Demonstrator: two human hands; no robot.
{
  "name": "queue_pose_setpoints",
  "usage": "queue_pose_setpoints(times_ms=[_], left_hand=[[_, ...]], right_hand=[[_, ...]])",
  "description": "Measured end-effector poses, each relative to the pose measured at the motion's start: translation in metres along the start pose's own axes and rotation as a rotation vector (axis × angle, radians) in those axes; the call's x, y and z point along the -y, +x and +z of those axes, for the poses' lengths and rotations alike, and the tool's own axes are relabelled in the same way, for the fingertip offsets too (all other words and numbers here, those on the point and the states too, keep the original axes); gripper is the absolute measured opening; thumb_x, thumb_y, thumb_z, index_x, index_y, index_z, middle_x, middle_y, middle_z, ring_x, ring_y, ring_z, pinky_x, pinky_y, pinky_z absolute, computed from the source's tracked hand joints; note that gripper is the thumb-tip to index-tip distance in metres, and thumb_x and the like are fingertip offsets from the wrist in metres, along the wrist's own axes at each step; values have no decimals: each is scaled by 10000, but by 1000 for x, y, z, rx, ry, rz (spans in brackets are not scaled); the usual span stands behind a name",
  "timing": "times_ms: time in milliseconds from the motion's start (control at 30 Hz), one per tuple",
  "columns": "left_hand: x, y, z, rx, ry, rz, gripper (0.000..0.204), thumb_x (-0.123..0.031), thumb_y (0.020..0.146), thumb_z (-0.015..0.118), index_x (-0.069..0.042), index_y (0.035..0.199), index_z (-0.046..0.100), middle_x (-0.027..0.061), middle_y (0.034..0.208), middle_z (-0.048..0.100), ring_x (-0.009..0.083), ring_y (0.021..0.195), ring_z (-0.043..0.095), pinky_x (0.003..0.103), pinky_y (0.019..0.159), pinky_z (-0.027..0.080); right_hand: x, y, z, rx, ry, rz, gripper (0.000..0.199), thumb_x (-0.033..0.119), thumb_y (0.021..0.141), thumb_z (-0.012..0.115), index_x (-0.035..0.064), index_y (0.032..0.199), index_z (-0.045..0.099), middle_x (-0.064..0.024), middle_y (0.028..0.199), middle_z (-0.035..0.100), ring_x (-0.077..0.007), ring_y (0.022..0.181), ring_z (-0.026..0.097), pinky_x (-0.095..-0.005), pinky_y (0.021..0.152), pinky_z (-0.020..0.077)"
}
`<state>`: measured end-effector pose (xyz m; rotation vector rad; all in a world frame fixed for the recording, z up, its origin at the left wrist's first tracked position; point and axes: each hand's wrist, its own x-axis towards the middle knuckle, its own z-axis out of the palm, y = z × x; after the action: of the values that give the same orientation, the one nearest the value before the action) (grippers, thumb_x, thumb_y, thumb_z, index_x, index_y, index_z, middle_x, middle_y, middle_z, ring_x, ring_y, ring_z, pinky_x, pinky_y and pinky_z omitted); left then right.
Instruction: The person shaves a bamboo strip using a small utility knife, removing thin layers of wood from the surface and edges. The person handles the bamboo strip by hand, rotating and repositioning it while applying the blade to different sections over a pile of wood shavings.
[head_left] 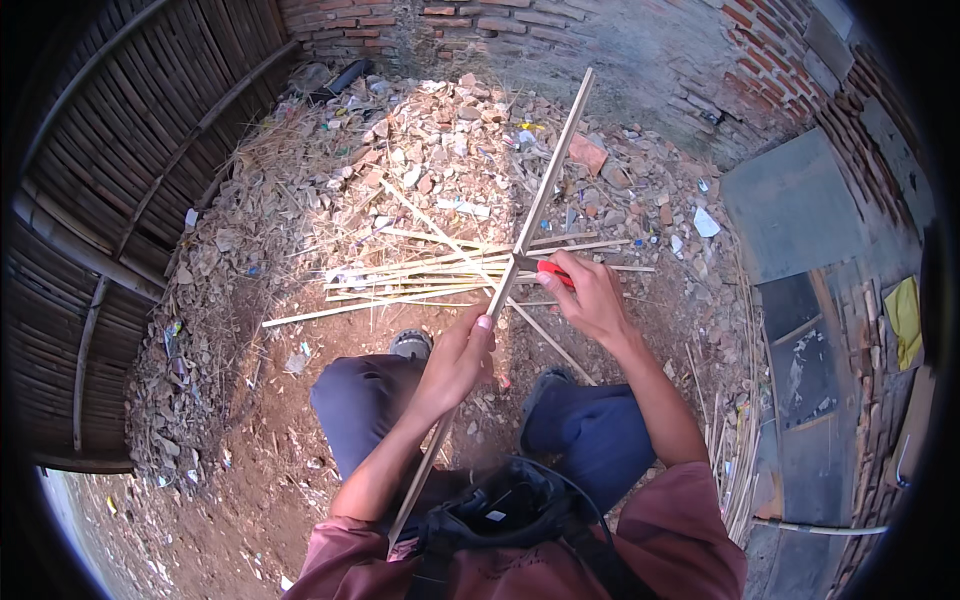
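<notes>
Two hands (520,320), bamboo strip (545,190) between, knife (548,268)

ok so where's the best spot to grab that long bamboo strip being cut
Probably mid-length, just below the knife, where the left hand already wraps the strip. Come from the left side: the strip slants up to the right, and the right hand works the blade on the other side.

Matt wooden slat (545,190) (red plastic knife handle (556,271))
</notes>
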<state>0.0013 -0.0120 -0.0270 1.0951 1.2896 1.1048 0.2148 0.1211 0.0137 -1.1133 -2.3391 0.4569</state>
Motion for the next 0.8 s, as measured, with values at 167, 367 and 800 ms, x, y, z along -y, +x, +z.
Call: queue_pose_setpoints(times_ms=[167,367,800], left_hand=[[7,4,-3,-23,-92,-6,403,-309,1148,505,-91,1487,505,-38,876,498,28,643,461,230,537,368],[1,2,2,-74,-149,30,441,-262,1091,643,-100,1470,487,-52,884,511,18,619,445,215,521,320],[8,5,4,-163,11,97,365,-240,1041,724,-22,1303,592,-15,971,550,39,684,570,230,540,410]], right_hand=[[16,-3,17,27,78,-117,289,345,1036,649,56,1034,643,-158,874,730,-393,785,720,-493,673,524],[21,-5,23,76,98,-180,305,360,1031,657,55,1026,648,-160,847,725,-400,780,721,-500,660,520],[20,-6,25,97,138,-225,275,323,984,703,50,998,673,-183,827,724,-412,758,719,-494,648,526]])
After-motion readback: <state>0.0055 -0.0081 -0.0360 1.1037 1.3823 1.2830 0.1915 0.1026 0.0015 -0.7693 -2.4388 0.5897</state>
